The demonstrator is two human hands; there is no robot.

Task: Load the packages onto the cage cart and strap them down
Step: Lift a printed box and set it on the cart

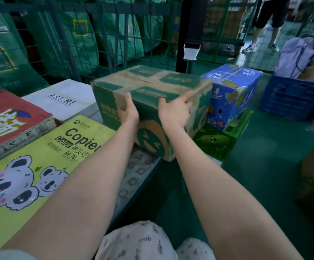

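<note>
**Carton held at the right edge of the cage cart's load**

Both bare arms reach forward to a green-and-brown carton (152, 85) at the right edge of the cage cart (103, 40), in front of its wire-mesh back wall. The left hand (129, 112) lies against the carton's left near face with its thumb straight up to the top edge. The right hand (175, 111) lies against the adjoining right face, fingers spread along the cardboard and the index finger reaching the top edge. Neither hand is clenched, and the carton is pressed between the two palms. Its lower near corner juts out past the cart's right edge, above a pale patterned pack (136, 171). Whether the carton rests on that pack or is lifted clear cannot be told.

To the left, the load includes a yellow copier-paper box (40, 156), a red box (8, 119) and a white box (62, 96). A black strap (194, 25) with a metal buckle hangs from the cart's right post, above the carton.

On the green floor to the right, a blue box (233, 91) sits on a green crate (225, 139). Farther right are a blue crate (291, 98) and a lilac backpack (295, 55).
</note>
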